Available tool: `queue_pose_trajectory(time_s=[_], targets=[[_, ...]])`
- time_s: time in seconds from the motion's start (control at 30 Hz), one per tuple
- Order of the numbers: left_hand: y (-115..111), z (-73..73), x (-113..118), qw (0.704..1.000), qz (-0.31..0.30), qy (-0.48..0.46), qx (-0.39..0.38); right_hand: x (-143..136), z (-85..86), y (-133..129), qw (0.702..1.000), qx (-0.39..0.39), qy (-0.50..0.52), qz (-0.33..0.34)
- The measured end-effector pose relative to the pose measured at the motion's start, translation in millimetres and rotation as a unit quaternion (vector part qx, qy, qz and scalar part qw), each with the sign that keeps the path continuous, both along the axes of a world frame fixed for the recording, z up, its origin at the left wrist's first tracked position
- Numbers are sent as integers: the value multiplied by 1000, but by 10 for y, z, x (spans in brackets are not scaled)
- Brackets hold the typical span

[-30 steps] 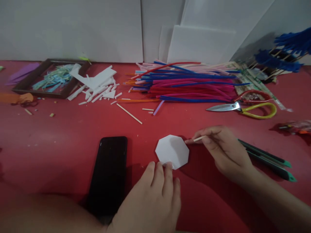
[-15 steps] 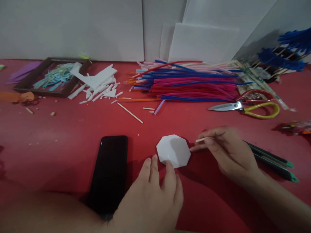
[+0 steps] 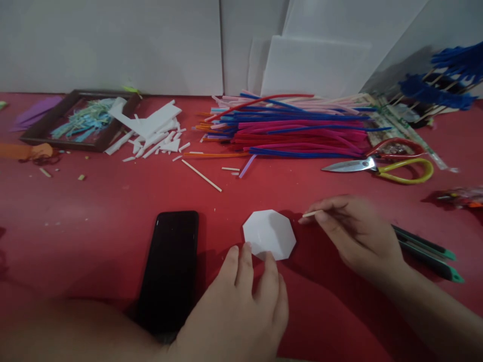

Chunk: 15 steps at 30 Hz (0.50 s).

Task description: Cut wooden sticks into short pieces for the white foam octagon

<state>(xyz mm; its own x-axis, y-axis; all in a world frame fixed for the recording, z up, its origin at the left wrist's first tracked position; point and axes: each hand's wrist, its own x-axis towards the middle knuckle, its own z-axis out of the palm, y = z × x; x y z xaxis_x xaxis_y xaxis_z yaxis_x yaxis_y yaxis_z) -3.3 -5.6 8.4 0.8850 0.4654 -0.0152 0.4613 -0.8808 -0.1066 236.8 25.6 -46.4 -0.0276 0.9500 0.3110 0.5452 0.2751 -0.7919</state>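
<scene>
A white octagonal piece (image 3: 269, 232) lies flat on the red tabletop in front of me. My left hand (image 3: 245, 296) reaches up from below with its fingers spread, the fingertips at the octagon's lower edge. Right of the octagon, my right hand (image 3: 354, 231) pinches a short thin wooden stick (image 3: 312, 214) between thumb and fingers. The stick's tip points left and stays apart from the octagon. Part of my right hand's fingers is hidden behind the thumb and palm.
A black phone (image 3: 169, 271) lies left of my left hand. Behind are a loose stick (image 3: 202, 176), white scraps (image 3: 154, 128), a brown frame (image 3: 101, 147), coloured pipe cleaners (image 3: 298, 125) and scissors (image 3: 377, 166). Green-and-black cutters (image 3: 426, 249) lie partly behind my right hand.
My right hand's lower fingers have drawn back from the octagon's right edge, and the stick has shifted slightly. My left fingers have slid a little to the right along the lower edge.
</scene>
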Motion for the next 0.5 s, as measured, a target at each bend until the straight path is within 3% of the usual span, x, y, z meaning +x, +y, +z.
queue_pose_trajectory(time_s=[0.17, 0.37, 0.5], targets=[[130, -33, 73, 999, 16, -24, -30, -10, -2, 19, 994, 20, -108, -5], [298, -101, 146, 995, 44, 10, -87, -52, 14, 47, 991, 31, -123, 31], [295, -82, 167, 997, 35, 12, -73, -67, 48, 55, 988, 45, -148, 23]])
